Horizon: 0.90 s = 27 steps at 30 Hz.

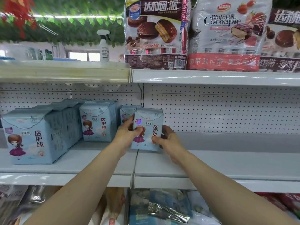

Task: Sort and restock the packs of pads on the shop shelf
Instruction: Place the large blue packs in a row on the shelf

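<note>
A light-blue pack of pads [148,122] with a cartoon girl stands upright on the white middle shelf [211,161], near its centre seam. My left hand [125,133] grips its left edge, thumb across the front. My right hand [168,138] grips its right side, fingers curled round the edge. Directly behind it stands another pack [126,112], mostly hidden. Further left stands a second row of packs [98,121], and at the far left a longer row [34,135] runs back to the pegboard.
Above, the top shelf [211,77] carries big bags of chocolate pies [156,33] and cocoa pies [230,33], with a white spray bottle [104,46] to their left. Foil snack bags [162,207] fill the shelf below. To the right of the held pack, the shelf is bare.
</note>
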Tool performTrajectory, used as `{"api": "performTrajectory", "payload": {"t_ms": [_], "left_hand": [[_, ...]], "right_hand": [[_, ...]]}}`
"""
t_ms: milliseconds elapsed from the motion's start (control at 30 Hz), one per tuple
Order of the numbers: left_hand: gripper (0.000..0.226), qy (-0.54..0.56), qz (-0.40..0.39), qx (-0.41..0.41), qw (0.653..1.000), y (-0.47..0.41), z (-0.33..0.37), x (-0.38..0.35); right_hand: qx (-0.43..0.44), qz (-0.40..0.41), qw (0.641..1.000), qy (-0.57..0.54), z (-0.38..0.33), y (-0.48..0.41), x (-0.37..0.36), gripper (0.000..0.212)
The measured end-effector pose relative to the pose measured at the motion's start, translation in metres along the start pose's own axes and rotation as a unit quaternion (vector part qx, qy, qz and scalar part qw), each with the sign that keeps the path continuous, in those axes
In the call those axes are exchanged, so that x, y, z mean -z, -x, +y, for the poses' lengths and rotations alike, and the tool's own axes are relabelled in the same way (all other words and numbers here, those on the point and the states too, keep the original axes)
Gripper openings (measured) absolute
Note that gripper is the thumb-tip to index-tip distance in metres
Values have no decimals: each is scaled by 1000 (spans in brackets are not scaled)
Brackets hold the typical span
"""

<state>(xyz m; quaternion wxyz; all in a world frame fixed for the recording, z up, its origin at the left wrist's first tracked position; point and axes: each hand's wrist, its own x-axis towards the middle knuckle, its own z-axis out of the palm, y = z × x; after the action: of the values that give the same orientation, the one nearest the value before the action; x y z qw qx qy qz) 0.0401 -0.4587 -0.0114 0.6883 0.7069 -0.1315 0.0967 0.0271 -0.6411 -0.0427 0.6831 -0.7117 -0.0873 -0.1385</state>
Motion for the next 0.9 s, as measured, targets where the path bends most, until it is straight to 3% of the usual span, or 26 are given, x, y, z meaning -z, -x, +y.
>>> {"api": "performTrajectory", "payload": {"t_ms": [167, 367, 533, 667, 800, 900], "left_hand": [[55, -35, 38, 0, 999, -18, -20, 29], [46, -158, 127, 28, 979, -43, -33, 53], [36, -205, 177, 33, 962, -59, -36, 58], [14, -221, 178, 5, 959, -58, -33, 56], [33, -204, 151, -3, 967, -50, -37, 58], [33, -198, 139, -5, 970, -52, -47, 62]], "right_hand": [[-6, 33, 999, 29, 9, -27, -41, 38], [-26, 57, 993, 103, 10, -49, -72, 24], [-40, 84, 976, 196, 12, -64, -90, 33], [-47, 81, 982, 163, 17, -70, -95, 43], [-70, 65, 984, 149, 23, -80, -99, 49], [-90, 47, 987, 124, 20, -79, -100, 50]]}}
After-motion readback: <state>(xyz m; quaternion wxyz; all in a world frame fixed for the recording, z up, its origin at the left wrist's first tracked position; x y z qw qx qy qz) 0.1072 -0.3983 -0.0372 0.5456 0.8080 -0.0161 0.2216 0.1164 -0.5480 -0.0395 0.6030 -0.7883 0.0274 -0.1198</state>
